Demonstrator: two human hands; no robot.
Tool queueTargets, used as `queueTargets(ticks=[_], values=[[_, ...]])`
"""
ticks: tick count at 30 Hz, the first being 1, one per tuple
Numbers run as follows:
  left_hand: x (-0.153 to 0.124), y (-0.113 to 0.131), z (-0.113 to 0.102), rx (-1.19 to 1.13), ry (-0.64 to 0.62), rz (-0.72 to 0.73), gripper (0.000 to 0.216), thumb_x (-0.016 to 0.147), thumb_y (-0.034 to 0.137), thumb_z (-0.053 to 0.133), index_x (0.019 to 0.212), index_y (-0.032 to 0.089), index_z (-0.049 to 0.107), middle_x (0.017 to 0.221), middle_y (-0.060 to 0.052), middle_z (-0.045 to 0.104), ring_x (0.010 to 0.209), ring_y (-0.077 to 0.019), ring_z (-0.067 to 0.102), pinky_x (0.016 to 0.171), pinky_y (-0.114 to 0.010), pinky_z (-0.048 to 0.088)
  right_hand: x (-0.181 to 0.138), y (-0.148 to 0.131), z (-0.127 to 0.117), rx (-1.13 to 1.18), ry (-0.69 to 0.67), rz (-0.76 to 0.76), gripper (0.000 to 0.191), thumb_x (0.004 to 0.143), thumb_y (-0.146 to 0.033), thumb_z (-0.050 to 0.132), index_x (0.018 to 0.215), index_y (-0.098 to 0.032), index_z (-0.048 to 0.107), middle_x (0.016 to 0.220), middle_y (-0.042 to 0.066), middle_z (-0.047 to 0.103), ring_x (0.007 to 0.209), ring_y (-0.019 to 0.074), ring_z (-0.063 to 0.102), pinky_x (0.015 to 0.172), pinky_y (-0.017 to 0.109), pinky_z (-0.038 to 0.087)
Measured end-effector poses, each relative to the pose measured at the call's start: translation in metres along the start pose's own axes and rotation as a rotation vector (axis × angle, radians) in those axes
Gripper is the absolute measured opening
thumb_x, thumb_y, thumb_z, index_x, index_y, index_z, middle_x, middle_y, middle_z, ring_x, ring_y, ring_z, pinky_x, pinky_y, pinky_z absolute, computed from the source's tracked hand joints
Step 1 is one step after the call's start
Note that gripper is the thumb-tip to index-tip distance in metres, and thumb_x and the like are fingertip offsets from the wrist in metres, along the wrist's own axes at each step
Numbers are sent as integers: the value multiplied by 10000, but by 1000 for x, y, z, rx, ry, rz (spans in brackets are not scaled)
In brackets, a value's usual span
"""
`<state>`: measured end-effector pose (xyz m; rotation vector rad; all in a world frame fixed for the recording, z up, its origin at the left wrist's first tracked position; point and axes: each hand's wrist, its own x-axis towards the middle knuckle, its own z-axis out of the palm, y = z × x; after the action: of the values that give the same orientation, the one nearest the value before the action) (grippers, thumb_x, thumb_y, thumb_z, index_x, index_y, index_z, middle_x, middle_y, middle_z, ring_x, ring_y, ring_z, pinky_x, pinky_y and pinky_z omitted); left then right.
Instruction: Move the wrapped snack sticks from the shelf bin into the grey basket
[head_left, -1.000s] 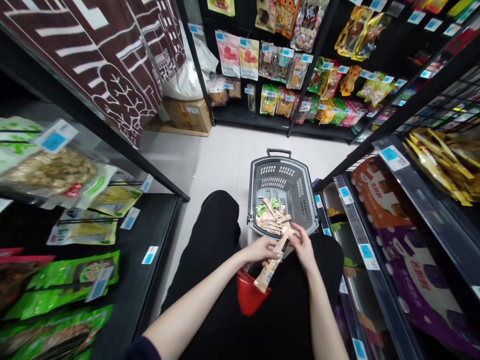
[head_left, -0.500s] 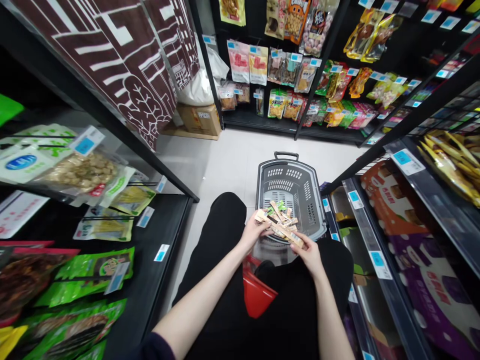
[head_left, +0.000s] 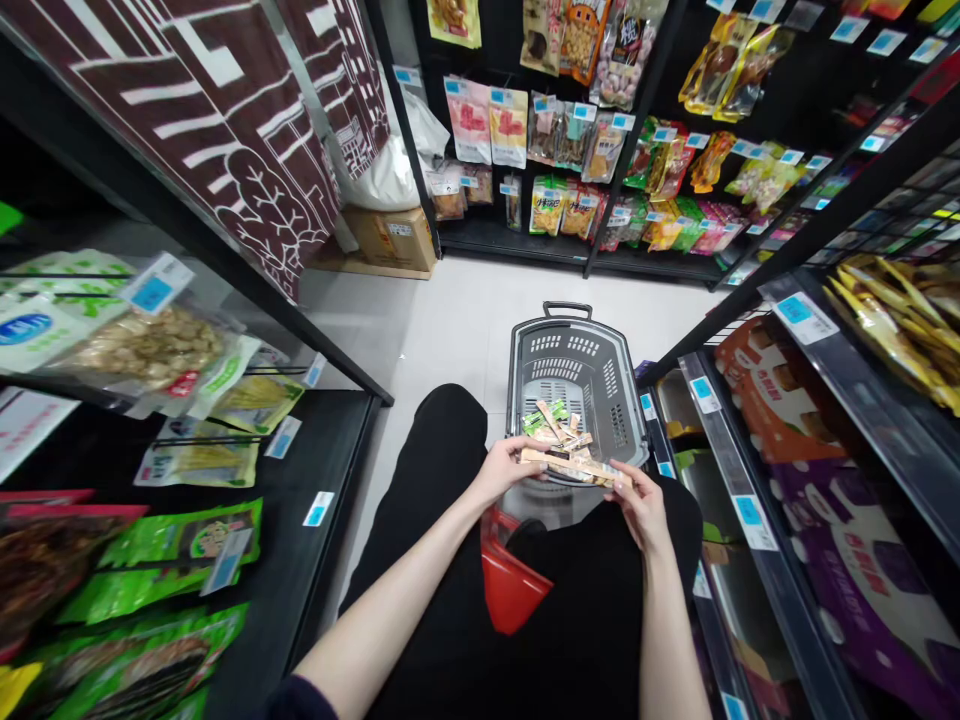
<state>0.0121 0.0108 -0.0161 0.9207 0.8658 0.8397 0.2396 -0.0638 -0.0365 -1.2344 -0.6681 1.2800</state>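
Observation:
Both hands hold a long, narrow tan snack packet (head_left: pixel 574 464) stretched between them over the near end of a grey shopping basket (head_left: pixel 627 385). My left hand (head_left: pixel 504 470) pinches its left end, and my right hand (head_left: pixel 640 502) grips the right end with thumb and fingers. Inside the basket, beyond my hands, lie several small loose snack packets (head_left: pixel 555 424), tan and green. The print on the held packet is too small to read.
A red plastic stool (head_left: pixel 514 580) shows between my legs. Shelves of bagged snacks (head_left: pixel 180 540) flank me on the left, with boxed goods (head_left: pixel 847 540) on the right. A cardboard box (head_left: pixel 390 240) stands on the floor (head_left: pixel 450 320) by the far rack.
The held packet has turned from a slant to nearly level. My right hand has shifted slightly right, its fingers more raised. The view has shifted a little.

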Motion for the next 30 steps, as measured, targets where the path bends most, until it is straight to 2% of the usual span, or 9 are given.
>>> queueTargets(ticks=[4, 10, 14, 17, 19, 22, 24, 30], values=[[0, -2, -2, 19, -6, 1, 336, 547, 262, 781, 815, 104, 653, 804, -50, 688, 661, -189, 659, 629, -366, 572, -1, 1, -1, -25, 8, 1, 331, 582, -260, 794, 894, -171, 730, 787, 64, 740, 662, 202, 677, 576, 303, 574], [4, -11, -7, 105, 16, 48, 288, 489, 189, 794, 695, 119, 606, 774, -21, 651, 686, -178, 645, 593, -297, 545, -3, 0, 1, -66, 17, -8, 326, 567, -277, 800, 871, -178, 740, 753, 63, 746, 627, 221, 688, 595, 341, 582], [5, -10, -7, 185, 2, 58, 288, 491, 171, 784, 716, 117, 612, 651, 3, 640, 602, -165, 635, 578, -290, 525, -2, 4, -1, -97, 43, -20, 269, 605, -294, 777, 845, -177, 746, 716, 53, 742, 587, 212, 681, 573, 337, 581], [3, -7, -6, 259, -20, 83, 268, 539, 185, 760, 766, 111, 637, 634, -5, 646, 577, -171, 637, 578, -297, 519, 0, 8, -4, -110, 75, -34, 236, 627, -320, 758, 810, -170, 749, 713, 54, 738, 569, 211, 673, 532, 334, 574], [1, -5, -5, 319, -27, 128, 241, 591, 206, 733, 802, 116, 660, 709, -33, 669, 632, -185, 649, 619, -311, 519, 1, 8, -5, -112, 90, -42, 228, 631, -321, 755, 803, -173, 749, 731, 51, 738, 568, 204, 669, 516, 324, 567], [-3, 0, -3, 428, -21, 240, 228, 615, 212, 728, 833, 153, 696, 927, -75, 671, 883, -222, 627, 788, -337, 486, 1, 7, -6, -106, 101, -48, 225, 639, -325, 748, 805, -173, 744, 694, 41, 730, 536, 189, 654, 493, 308, 550], [-5, 4, -1, 498, -23, 308, 227, 610, 213, 740, 833, 182, 710, 958, -70, 660, 956, -224, 589, 848, -338, 452, 1, 4, -5, -100, 97, -46, 228, 640, -331, 745, 799, -167, 741, 643, 38, 718, 496, 181, 639, 472, 301, 535], [-9, 8, 2, 617, -46, 388, 131, 649, 251, 733, 764, 190, 722, 749, -38, 642, 758, -173, 589, 714, -282, 457, 0, -1, -1, -95, 76, -42, 205, 645, -333, 738, 766, -168, 733, 617, 29, 703, 454, 162, 607, 458, 290, 507]])
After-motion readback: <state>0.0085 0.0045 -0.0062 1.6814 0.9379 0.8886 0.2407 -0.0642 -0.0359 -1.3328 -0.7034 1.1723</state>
